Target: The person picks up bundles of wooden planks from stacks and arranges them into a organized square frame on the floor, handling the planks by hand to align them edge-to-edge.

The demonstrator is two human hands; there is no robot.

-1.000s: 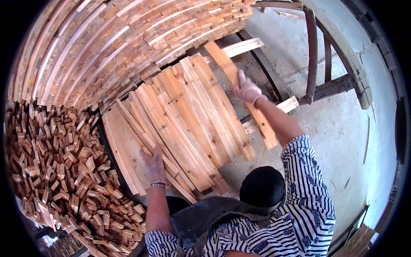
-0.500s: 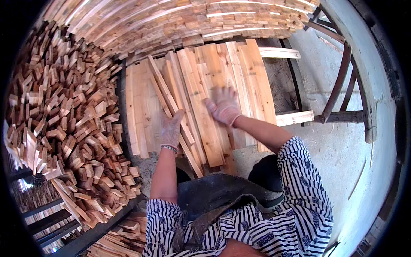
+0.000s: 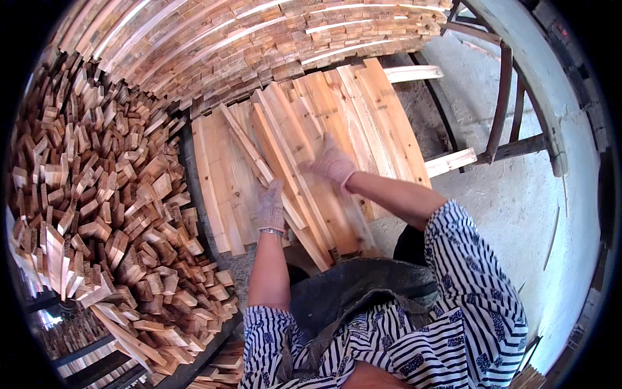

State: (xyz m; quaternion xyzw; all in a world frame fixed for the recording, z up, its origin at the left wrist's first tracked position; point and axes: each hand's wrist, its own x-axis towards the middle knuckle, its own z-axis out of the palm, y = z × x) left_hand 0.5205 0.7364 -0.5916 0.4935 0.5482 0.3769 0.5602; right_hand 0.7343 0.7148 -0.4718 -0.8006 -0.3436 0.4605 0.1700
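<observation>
My left hand (image 3: 271, 205), in a pale knit glove with a bracelet at the wrist, rests along narrow wooden strips (image 3: 249, 150) that lie aslant over the boards. Its fingers are stretched out against the strips' left side. My right hand (image 3: 332, 167), also gloved, lies on the boards further right, thumb apart from the fingers and slightly blurred. Beneath it is a wooden board (image 3: 340, 230), smeared by motion. Several flat boards (image 3: 376, 120) lie side by side under both hands, some overlapping.
A tall heap of short wood pieces (image 3: 116, 194) stands at the left. Stacked timber (image 3: 259, 39) fills the far side. At the right are a dark frame (image 3: 502, 104), a pale crossbar (image 3: 451, 162) and the concrete floor (image 3: 492, 214). A dark apron (image 3: 363, 285) covers my lap.
My right hand has gone from spread flat to a narrower pose, and the boards under it have shifted left against their neighbours. The left hand stays by the strips. The whole view has turned slightly.
</observation>
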